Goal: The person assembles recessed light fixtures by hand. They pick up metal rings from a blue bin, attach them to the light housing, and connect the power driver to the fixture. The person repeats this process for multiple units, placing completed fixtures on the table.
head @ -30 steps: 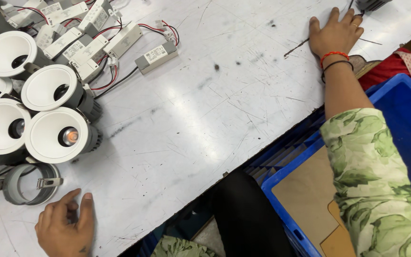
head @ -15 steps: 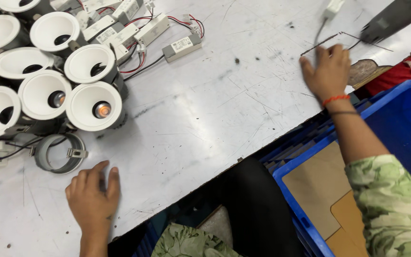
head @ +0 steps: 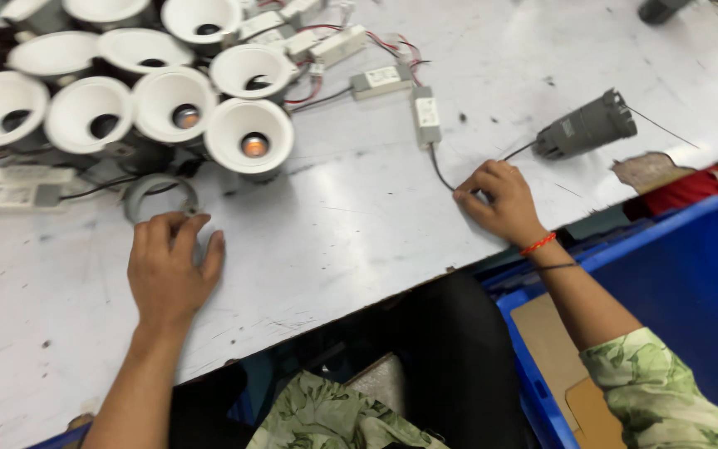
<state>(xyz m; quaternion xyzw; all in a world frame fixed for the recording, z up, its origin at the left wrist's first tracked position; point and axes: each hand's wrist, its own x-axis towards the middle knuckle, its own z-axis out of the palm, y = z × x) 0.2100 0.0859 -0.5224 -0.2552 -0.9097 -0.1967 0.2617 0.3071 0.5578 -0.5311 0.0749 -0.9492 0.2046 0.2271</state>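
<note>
Head view: right hand grip pinches black wire; left hand (open) touches grey ring.

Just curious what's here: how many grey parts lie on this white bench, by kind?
Grey ring: 1
Grey cylinders, one cut off at the top edge: 2
Total: 3
</note>
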